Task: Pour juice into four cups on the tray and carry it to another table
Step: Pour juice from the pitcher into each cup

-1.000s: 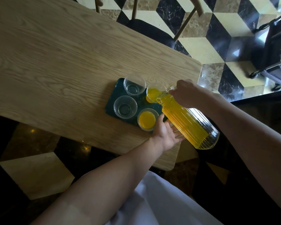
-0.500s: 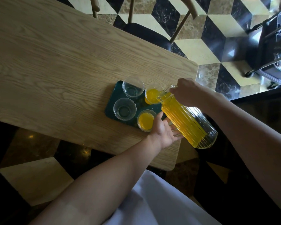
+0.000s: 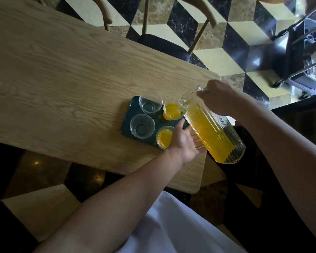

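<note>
A dark green tray [image 3: 129, 114] lies near the table's right end with clear cups on it. The far right cup [image 3: 172, 111] and the near right cup [image 3: 164, 137] hold orange juice. The far left cup [image 3: 150, 104] and the near left cup [image 3: 142, 126] are empty. My right hand [image 3: 216, 96] grips the neck of a ribbed glass jug [image 3: 212, 130] of juice, tilted with its mouth just right of the far right cup. My left hand [image 3: 184, 141] lies flat with fingers spread at the tray's right edge, under the jug.
The wooden table [image 3: 62, 79] ends just right of the tray. A wooden chair with a dark seat [image 3: 162, 45] stands at the table's far side. A dark metal cart [image 3: 303, 57] stands on the chequered floor at the upper right.
The jug has tipped back a little and its mouth has lifted off the far right cup, which now holds more juice. My left hand stays by the tray.
</note>
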